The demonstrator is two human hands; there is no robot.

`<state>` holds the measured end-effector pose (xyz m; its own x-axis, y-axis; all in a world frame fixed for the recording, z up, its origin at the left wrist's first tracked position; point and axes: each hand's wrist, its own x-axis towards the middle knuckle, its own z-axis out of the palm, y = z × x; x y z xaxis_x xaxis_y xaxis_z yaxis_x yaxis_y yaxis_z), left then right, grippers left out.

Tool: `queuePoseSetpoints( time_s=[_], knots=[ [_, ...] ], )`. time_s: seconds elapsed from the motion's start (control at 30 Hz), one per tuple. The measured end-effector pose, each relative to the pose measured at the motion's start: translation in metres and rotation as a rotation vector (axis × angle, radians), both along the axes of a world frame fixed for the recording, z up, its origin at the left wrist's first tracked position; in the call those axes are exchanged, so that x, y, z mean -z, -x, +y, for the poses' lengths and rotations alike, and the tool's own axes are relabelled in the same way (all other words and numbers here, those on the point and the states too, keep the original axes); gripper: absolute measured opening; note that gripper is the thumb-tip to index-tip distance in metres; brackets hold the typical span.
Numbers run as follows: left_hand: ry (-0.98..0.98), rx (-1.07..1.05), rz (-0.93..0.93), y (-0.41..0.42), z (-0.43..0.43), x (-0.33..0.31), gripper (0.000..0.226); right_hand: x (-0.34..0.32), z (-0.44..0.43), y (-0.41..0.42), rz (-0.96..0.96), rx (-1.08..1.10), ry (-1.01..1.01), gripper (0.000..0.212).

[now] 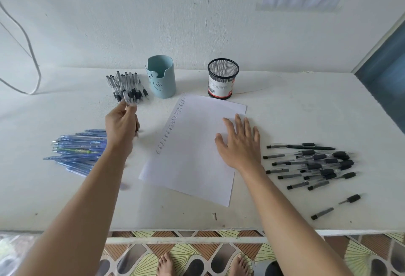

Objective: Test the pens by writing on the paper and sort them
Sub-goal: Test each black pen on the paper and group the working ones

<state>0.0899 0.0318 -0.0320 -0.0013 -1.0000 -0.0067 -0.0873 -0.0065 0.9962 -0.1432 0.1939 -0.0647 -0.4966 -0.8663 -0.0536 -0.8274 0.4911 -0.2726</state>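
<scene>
A white sheet of paper (pixel 197 144) lies slanted in the middle of the table, with a column of small "test" words down its left edge. My right hand (pixel 238 142) rests flat on the sheet's right side, fingers spread. My left hand (pixel 122 124) is raised to the left of the paper and pinches a clear pen with a black grip (pixel 128 99), blurred, just in front of a pile of similar clear pens (pixel 126 87) at the back left. A heap of blue pens (pixel 79 150) lies at the left. Black-capped pens (pixel 313 166) are spread at the right.
A light blue bear-faced cup (pixel 162 78) and a black mesh pen holder (pixel 222 78) stand behind the paper near the wall. Two stray pen pieces (pixel 335 206) lie near the front right. A cable (pixel 28 56) hangs at the far left. The table's front edge (pixel 197 229) is close to me.
</scene>
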Motion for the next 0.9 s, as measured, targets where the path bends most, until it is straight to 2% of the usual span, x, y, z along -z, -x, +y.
queuePoseSetpoints(
  time_s=[0.1,0.17,0.27,0.37,0.5,0.63,0.73,0.9],
  knots=[
    [-0.104,0.01,-0.118,0.002,-0.025,-0.011,0.017,0.0,0.0,0.0,0.008,0.004,0.01,0.061],
    [-0.079,0.011,-0.339,0.004,-0.041,-0.017,0.011,0.001,-0.001,-0.001,0.008,0.008,0.008,0.061],
    [0.006,-0.009,-0.698,0.01,-0.059,-0.02,0.033,0.001,-0.002,0.0,0.011,0.013,0.002,0.062],
    [0.003,-0.019,-0.89,0.021,-0.075,-0.018,0.063,0.002,-0.002,0.0,0.007,0.015,0.007,0.062],
    [-0.059,0.017,-1.039,0.028,-0.092,-0.007,0.067,0.001,-0.003,0.0,0.007,0.011,0.004,0.062],
    [-0.057,0.039,-1.121,0.028,-0.099,0.0,0.067,0.001,-0.003,0.001,0.018,0.009,0.002,0.061],
    [-0.021,-0.013,-1.104,0.03,-0.092,-0.003,0.065,0.001,-0.003,0.0,0.013,0.009,-0.007,0.062],
    [0.276,-0.087,-0.933,0.048,-0.035,-0.011,0.049,-0.001,-0.002,0.0,0.004,0.006,-0.014,0.061]
  ],
)
